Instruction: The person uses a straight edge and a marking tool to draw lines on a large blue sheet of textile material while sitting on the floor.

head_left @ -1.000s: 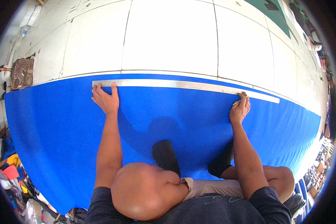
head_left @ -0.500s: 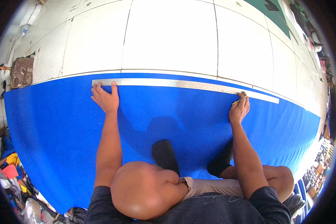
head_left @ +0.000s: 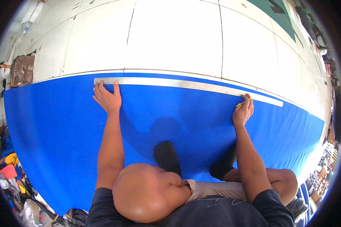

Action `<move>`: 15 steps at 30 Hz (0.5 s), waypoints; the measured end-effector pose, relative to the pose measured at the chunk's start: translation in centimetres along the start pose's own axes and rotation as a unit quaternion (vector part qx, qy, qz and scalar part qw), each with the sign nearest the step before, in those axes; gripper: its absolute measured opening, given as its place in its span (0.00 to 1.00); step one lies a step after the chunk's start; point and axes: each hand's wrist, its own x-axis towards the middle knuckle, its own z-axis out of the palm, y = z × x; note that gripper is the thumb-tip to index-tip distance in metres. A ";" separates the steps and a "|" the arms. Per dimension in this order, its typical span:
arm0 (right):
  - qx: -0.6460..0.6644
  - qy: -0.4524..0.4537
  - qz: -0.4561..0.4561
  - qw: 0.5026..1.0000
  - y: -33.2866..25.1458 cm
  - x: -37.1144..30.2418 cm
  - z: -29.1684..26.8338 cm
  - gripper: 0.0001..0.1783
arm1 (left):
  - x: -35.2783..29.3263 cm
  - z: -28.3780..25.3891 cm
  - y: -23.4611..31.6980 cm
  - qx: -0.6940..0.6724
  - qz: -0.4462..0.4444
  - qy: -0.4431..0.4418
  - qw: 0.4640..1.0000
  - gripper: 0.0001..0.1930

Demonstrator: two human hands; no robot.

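A long metal ruler (head_left: 170, 83) lies across the blue cloth (head_left: 64, 143), close to the cloth's far edge. At the ruler's left end my left hand (head_left: 109, 99) is open, its spread fingertips and thumb pressing on the metal. My right hand (head_left: 244, 111) is closed around a thin yellow stick (head_left: 238, 104) that looks like a pencil. The fingertips of that hand touch the ruler near its right end. Part of the yellow stick is hidden by the fingers.
Pale floor tiles (head_left: 174, 38) stretch beyond the cloth. A worn brown block (head_left: 23, 71) stands by its far left corner. My legs in black socks (head_left: 167, 157) rest on the cloth. Mixed clutter (head_left: 11, 172) lies at the lower left.
The ruler's left end has shifted slightly away from me, toward the cloth's far edge, along with my left fingers. My right hand has hardly moved.
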 end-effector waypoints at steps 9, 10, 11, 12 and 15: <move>-0.017 -0.005 0.015 1.000 -0.1 0.0 0.1 0.21 | 0.1 0.0 0.1 0.010 -0.002 -0.023 1.000 0.41; -0.022 0.006 0.007 1.000 0.0 0.0 0.2 0.21 | 0.1 0.1 0.0 0.010 -0.001 -0.024 1.000 0.41; -0.022 0.003 0.007 1.000 0.0 0.0 0.4 0.21 | 0.2 0.0 -0.1 0.011 0.000 -0.020 1.000 0.41; -0.025 0.000 0.006 1.000 0.1 0.0 0.3 0.20 | 0.2 0.1 -0.1 0.010 0.001 -0.018 1.000 0.41; -0.021 0.004 -0.002 1.000 0.2 0.1 0.5 0.20 | 0.1 0.0 -0.2 0.002 -0.001 -0.020 1.000 0.41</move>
